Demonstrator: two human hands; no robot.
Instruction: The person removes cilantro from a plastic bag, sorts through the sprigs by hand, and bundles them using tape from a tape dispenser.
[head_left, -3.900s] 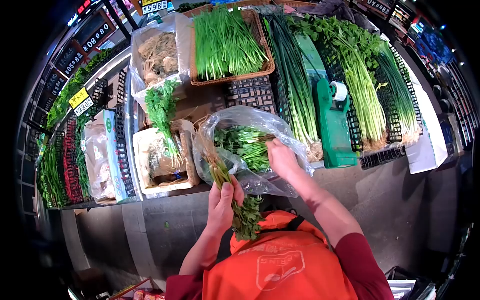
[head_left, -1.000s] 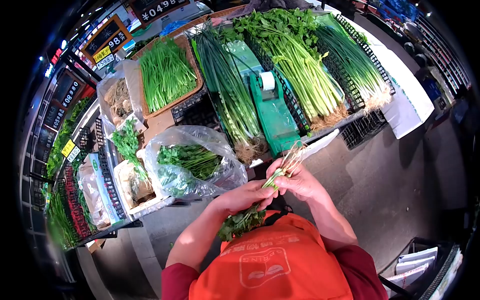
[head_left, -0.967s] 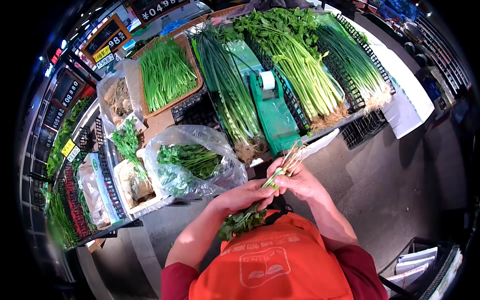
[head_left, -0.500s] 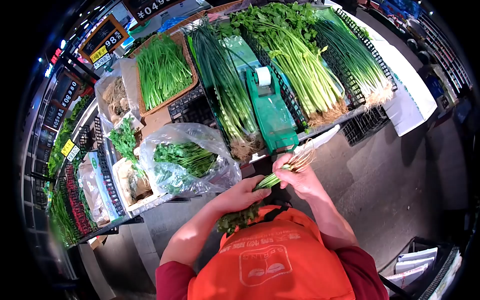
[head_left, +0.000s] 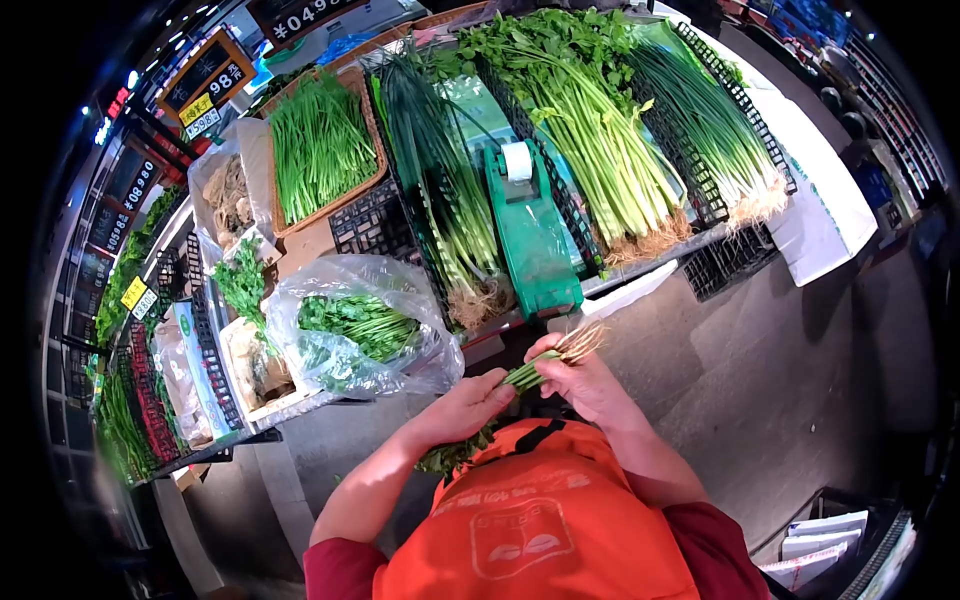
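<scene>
Both my hands hold one bunch of leafy greens [head_left: 530,374] in front of the orange apron. My left hand [head_left: 462,408] is wrapped round the stems, with dark leaves hanging below it. My right hand [head_left: 582,380] grips the same bunch near its pale roots, which stick out to the upper right. To the left of my hands, a clear plastic bag [head_left: 285,318] lies open with more green bunches [head_left: 365,325] inside. Beyond the hands stands a green tape dispenser [head_left: 533,235] with a white roll.
Long leeks [head_left: 440,190], celery [head_left: 610,140] and spring onions [head_left: 710,130] lie in black crates. A wicker basket [head_left: 378,150] holds chives. A foam box [head_left: 250,375] sits left of the bag. At the lower right is a black crate with papers [head_left: 825,540].
The left hand no longer holds its bunch beside the bag; both hands have come together on a bunch. Lately they have shifted slightly left and down, and the view has turned.
</scene>
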